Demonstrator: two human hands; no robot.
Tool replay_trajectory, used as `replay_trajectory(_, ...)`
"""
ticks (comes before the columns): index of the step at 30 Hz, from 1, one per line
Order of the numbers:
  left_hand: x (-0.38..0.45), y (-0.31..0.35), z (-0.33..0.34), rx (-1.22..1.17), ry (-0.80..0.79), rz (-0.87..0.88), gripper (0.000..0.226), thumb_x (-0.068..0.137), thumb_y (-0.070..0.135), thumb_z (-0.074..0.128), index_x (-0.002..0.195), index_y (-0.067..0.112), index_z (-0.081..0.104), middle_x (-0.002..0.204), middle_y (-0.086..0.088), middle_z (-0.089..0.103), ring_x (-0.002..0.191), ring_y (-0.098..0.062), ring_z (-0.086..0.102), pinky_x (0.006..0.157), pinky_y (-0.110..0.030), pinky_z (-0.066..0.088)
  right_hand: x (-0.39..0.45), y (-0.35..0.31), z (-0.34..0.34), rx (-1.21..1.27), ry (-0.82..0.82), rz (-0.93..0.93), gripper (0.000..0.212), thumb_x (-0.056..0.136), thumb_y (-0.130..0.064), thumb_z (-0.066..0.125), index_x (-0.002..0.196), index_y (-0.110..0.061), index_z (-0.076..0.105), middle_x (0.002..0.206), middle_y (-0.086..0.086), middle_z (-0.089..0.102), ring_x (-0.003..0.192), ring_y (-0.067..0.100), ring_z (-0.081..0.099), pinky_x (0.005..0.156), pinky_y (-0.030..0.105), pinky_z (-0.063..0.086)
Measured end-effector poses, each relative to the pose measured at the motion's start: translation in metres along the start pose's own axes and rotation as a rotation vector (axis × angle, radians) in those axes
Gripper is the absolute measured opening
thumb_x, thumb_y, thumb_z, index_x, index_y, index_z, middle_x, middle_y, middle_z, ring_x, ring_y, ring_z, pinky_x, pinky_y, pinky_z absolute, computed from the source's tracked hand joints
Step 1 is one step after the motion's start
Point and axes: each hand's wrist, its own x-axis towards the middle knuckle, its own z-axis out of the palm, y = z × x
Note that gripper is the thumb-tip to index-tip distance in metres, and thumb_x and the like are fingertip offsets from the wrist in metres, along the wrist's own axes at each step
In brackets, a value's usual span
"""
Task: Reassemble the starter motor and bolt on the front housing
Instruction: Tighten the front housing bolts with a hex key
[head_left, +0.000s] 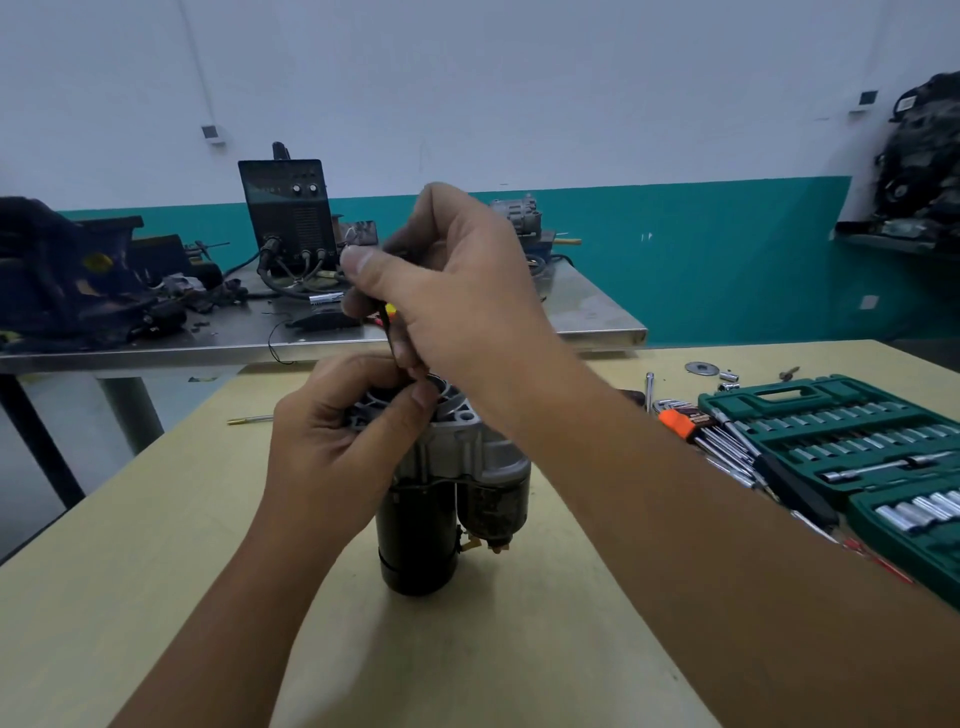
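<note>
The starter motor (447, 514) stands upright on the yellow table (130, 545), black body down, grey front housing (462, 436) on top. My left hand (337, 441) grips the housing's left rim, thumb near its top opening. My right hand (447, 296) is above the housing and holds a thin tool with a black, red and yellow handle (387, 317). Its shaft points down into the top of the housing; the tip is hidden behind my fingers.
A green socket set case (841, 441) lies open at the right, with hex keys in an orange holder (685, 421) and loose sockets beside it. A washer (701, 369) lies further back. A steel bench (597, 312) behind carries a welder and clutter.
</note>
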Motion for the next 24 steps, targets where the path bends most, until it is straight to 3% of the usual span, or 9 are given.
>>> replay_trajectory(2, 0.000, 0.001, -0.001, -0.004, -0.009, 0.007, 0.020, 0.088, 0.036, 0.068, 0.106, 0.033, 0.076, 0.099, 0.002, 0.077, 0.098, -0.026, 0.071, 0.086, -0.057, 0.058, -0.005, 0.008, 0.007, -0.173, 0.105, -0.208, 0.028, 0.092, -0.003, 0.070, 0.078, -0.011, 0.047, 0.074, 0.023, 0.064, 0.064, 0.034, 0.068, 0.059, 0.050, 0.058)
replay_trajectory(4, 0.000, 0.000, -0.002, -0.019, -0.010, 0.013, 0.020, 0.088, 0.034, 0.069, 0.106, 0.034, 0.076, 0.100, 0.001, 0.078, 0.098, -0.028, 0.071, 0.086, -0.059, 0.057, -0.009, 0.012, 0.008, -0.188, 0.083, -0.290, 0.018, 0.093, -0.005, 0.069, 0.084, -0.009, 0.054, 0.073, 0.014, 0.064, 0.071, 0.034, 0.067, 0.065, 0.053, 0.058)
replay_trajectory(6, 0.001, -0.002, -0.003, -0.034, -0.013, 0.009, 0.020, 0.089, 0.033, 0.069, 0.106, 0.027, 0.078, 0.099, -0.003, 0.077, 0.098, -0.031, 0.071, 0.086, -0.061, 0.056, -0.010, 0.011, 0.003, -0.108, -0.028, -0.259, 0.006, 0.098, -0.013, 0.065, 0.093, -0.012, 0.063, 0.076, 0.007, 0.066, 0.068, 0.022, 0.068, 0.062, 0.041, 0.059)
replay_trajectory(8, 0.001, -0.004, -0.004, -0.022, -0.005, -0.009, 0.027, 0.088, 0.034, 0.068, 0.105, 0.015, 0.078, 0.101, -0.009, 0.076, 0.100, -0.034, 0.069, 0.087, -0.061, 0.055, -0.009, 0.007, -0.003, 0.093, -0.126, -0.132, 0.020, 0.104, -0.022, 0.055, 0.098, -0.008, 0.068, 0.078, 0.014, 0.065, 0.052, 0.012, 0.057, 0.048, 0.024, 0.046)
replay_trajectory(11, 0.001, -0.003, -0.004, -0.003, 0.000, -0.027, 0.026, 0.087, 0.033, 0.069, 0.105, 0.015, 0.078, 0.103, -0.008, 0.076, 0.103, -0.029, 0.069, 0.090, -0.057, 0.056, -0.005, 0.007, -0.011, 0.261, -0.176, -0.015, 0.026, 0.106, -0.021, 0.049, 0.098, -0.005, 0.068, 0.079, 0.018, 0.065, 0.043, 0.014, 0.044, 0.041, 0.022, 0.036)
replay_trajectory(14, 0.001, -0.001, -0.004, -0.005, -0.009, -0.020, 0.017, 0.087, 0.027, 0.073, 0.104, 0.024, 0.076, 0.103, -0.004, 0.076, 0.101, -0.023, 0.070, 0.090, -0.047, 0.058, -0.003, 0.007, -0.013, 0.304, -0.214, 0.027, 0.015, 0.102, -0.017, 0.058, 0.094, -0.008, 0.067, 0.079, 0.014, 0.067, 0.045, 0.014, 0.045, 0.042, 0.023, 0.038)
replay_trajectory(17, 0.001, 0.001, -0.003, 0.003, -0.023, 0.002, 0.023, 0.086, 0.037, 0.067, 0.105, 0.025, 0.075, 0.103, -0.003, 0.076, 0.102, -0.022, 0.070, 0.088, -0.043, 0.059, -0.004, 0.002, -0.012, 0.330, -0.216, 0.025, 0.015, 0.095, -0.008, 0.068, 0.082, -0.012, 0.062, 0.073, 0.008, 0.065, 0.045, 0.005, 0.054, 0.042, 0.018, 0.042)
replay_trajectory(19, 0.001, 0.001, -0.004, 0.014, -0.014, 0.001, 0.027, 0.085, 0.039, 0.067, 0.104, 0.020, 0.076, 0.102, -0.006, 0.076, 0.100, -0.023, 0.070, 0.087, -0.044, 0.058, -0.003, -0.001, -0.008, 0.275, -0.141, 0.005, 0.025, 0.089, -0.006, 0.076, 0.074, -0.015, 0.058, 0.067, 0.000, 0.063, 0.051, 0.002, 0.058, 0.048, 0.016, 0.047)
replay_trajectory(24, 0.000, -0.001, -0.005, 0.035, 0.002, -0.007, 0.036, 0.085, 0.039, 0.069, 0.103, 0.008, 0.077, 0.101, -0.008, 0.075, 0.099, -0.025, 0.070, 0.086, -0.045, 0.058, -0.004, -0.001, 0.005, -0.188, 0.242, -0.088, 0.035, 0.082, -0.021, 0.086, 0.066, -0.021, 0.055, 0.055, -0.012, 0.053, 0.054, 0.006, 0.053, 0.057, 0.035, 0.057)
